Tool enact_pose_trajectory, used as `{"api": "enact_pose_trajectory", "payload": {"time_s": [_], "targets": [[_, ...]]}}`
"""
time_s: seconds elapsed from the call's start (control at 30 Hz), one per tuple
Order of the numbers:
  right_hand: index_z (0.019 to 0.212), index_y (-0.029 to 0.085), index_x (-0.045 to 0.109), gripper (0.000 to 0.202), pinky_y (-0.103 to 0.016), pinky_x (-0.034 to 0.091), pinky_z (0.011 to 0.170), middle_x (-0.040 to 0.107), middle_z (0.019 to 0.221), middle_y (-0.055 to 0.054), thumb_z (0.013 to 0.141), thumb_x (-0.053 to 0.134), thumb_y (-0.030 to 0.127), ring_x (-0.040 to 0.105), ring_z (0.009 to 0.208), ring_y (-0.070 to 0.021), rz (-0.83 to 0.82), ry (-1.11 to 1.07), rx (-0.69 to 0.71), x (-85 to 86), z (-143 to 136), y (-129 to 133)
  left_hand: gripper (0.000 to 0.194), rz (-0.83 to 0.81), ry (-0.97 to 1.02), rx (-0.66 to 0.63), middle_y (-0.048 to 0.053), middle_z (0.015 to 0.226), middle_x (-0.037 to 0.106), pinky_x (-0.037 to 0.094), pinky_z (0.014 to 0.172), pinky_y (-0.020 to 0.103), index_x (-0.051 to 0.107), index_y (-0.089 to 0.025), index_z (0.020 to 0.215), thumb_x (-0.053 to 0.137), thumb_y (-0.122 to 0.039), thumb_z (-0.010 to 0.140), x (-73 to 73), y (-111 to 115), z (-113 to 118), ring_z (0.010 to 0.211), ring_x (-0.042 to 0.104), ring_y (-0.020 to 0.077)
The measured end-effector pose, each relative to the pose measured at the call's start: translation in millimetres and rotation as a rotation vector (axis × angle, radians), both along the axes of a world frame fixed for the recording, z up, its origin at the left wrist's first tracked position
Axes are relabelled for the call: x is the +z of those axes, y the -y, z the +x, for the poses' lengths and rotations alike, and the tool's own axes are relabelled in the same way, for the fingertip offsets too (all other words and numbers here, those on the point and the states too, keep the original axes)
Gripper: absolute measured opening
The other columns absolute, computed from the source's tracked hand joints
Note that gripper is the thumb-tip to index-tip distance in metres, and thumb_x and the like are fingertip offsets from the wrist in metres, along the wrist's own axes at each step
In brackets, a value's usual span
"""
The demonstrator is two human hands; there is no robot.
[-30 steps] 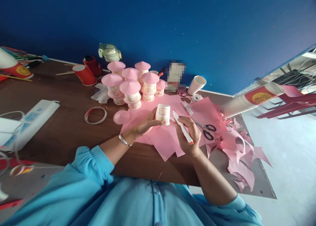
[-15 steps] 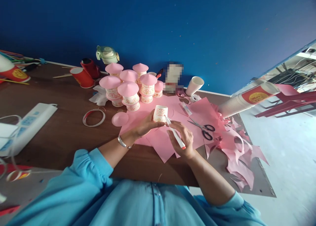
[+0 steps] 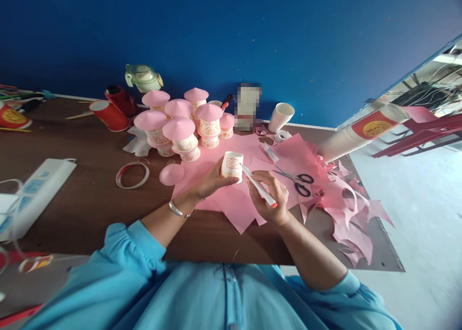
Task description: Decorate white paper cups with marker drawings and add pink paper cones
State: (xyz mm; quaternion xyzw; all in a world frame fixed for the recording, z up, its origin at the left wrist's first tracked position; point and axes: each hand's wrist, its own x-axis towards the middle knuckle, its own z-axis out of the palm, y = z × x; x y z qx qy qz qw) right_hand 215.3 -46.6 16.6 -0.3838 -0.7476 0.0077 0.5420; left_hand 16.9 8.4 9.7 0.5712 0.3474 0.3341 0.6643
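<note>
A white paper cup [image 3: 231, 168] with a red striped square and small drawn flowers is gripped by my left hand [image 3: 212, 180], which wraps around its left side and base. My right hand [image 3: 270, 195] is closed on a white marker pen [image 3: 260, 186] with a red end. The pen's tip is at the right edge of the striped square; whether it touches the cup I cannot tell. Beneath both hands lie sheets of pink paper [image 3: 240, 214]. A loose pink paper cone [image 3: 172, 174] rests left of my left hand.
Several decorated cups with pink cone roofs [image 3: 179, 128] stand at the back. Scissors [image 3: 303, 184], a glue tube [image 3: 269, 153] and pink scraps [image 3: 346, 209] lie to the right, beside a leaning cup stack [image 3: 342, 140]. Leftward are a tape roll [image 3: 132, 175] and a power strip [image 3: 39, 190].
The pen tip and my right hand have shifted slightly right relative to the cup. More red stripes show in the square. The whole view has also shifted a little.
</note>
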Motion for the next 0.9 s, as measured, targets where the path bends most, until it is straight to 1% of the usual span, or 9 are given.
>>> {"api": "enact_pose_trajectory", "payload": {"time_s": [0.1, 0.23, 0.33, 0.47, 0.6, 0.73, 0.8, 0.9], "targets": [[0.118, 0.023, 0.064, 0.026, -0.033, 0.066, 0.075, 0.078, 0.095, -0.006, 0.095, 0.067, 0.011, 0.079, 0.086, -0.0209, -0.001, -0.009, 0.026, 0.3, 0, 0, 0.053, 0.008, -0.025, 0.002, 0.008, 0.128, 0.066, 0.052, 0.104, 0.049, 0.057, -0.023, 0.129, 0.082, -0.045, 0.087, 2.8, 1, -1, 0.124, 0.060, 0.0320], [0.125, 0.021, 0.064, 0.033, -0.032, 0.066, 0.073, 0.079, 0.095, -0.007, 0.095, 0.066, 0.009, 0.079, 0.084, -0.0208, 0.052, 0.051, 0.051, 2.6, -1, 0, 0.051, 0.117, -0.036, 0.028, 0.008, 0.121, 0.067, 0.055, 0.099, 0.051, 0.058, -0.022, 0.125, 0.083, -0.044, 0.086, 4.3, 2, 1, 0.117, 0.062, 0.0325], [0.132, 0.021, 0.063, 0.040, -0.031, 0.066, 0.071, 0.079, 0.094, -0.007, 0.095, 0.067, 0.007, 0.078, 0.081, -0.0205, 0.113, 0.130, 0.051, 4.0, -2, 2, 0.049, 0.199, -0.054, 0.040, 0.007, 0.112, 0.067, 0.056, 0.091, 0.047, 0.058, -0.022, 0.122, 0.081, -0.046, 0.086, -0.8, 2, 2, 0.107, 0.064, 0.0296], [0.141, 0.022, 0.058, 0.048, -0.031, 0.066, 0.070, 0.079, 0.098, -0.007, 0.096, 0.067, 0.009, 0.079, 0.082, -0.0202, 0.113, 0.195, 0.059, 3.6, -3, 5, 0.051, 0.279, -0.022, 0.030, 0.007, 0.111, 0.067, 0.055, 0.085, 0.040, 0.057, -0.021, 0.122, 0.081, -0.049, 0.086, -10.6, 0, 3, 0.101, 0.063, 0.0266], [0.139, 0.021, 0.058, 0.042, -0.032, 0.066, 0.071, 0.079, 0.099, -0.008, 0.099, 0.065, 0.010, 0.078, 0.083, -0.0200, 0.104, 0.237, 0.060, 2.7, -2, 5, 0.050, 0.318, -0.041, 0.045, 0.009, 0.110, 0.065, 0.052, 0.080, 0.037, 0.057, -0.020, 0.120, 0.079, -0.051, 0.088, -16.4, -1, 4, 0.097, 0.061, 0.0253], [0.133, 0.018, 0.061, 0.035, -0.031, 0.065, 0.073, 0.078, 0.101, -0.010, 0.099, 0.064, 0.010, 0.078, 0.085, -0.0203, 0.090, 0.261, 0.059, 2.7, -2, 5, 0.054, 0.340, -0.060, 0.046, 0.008, 0.111, 0.065, 0.051, 0.080, 0.035, 0.057, -0.019, 0.125, 0.079, -0.052, 0.088, -21.6, -2, 4, 0.096, 0.060, 0.0236], [0.133, 0.017, 0.060, 0.034, -0.031, 0.065, 0.073, 0.079, 0.100, -0.010, 0.099, 0.065, 0.011, 0.078, 0.085, -0.0204, 0.100, 0.268, 0.050, 2.9, -3, 4, 0.058, 0.345, -0.075, 0.056, 0.008, 0.111, 0.066, 0.051, 0.080, 0.034, 0.057, -0.019, 0.126, 0.081, -0.053, 0.086, -24.2, -3, 4, 0.097, 0.061, 0.0234], [0.136, 0.020, 0.058, 0.038, -0.031, 0.065, 0.074, 0.080, 0.100, -0.009, 0.100, 0.065, 0.011, 0.079, 0.085, -0.0205, 0.098, 0.278, 0.030, 2.9, -3, 4, 0.060, 0.347, -0.081, 0.063, 0.010, 0.113, 0.068, 0.052, 0.079, 0.034, 0.057, -0.019, 0.126, 0.082, -0.055, 0.085, -26.3, -3, 3, 0.098, 0.062, 0.0240]]}}
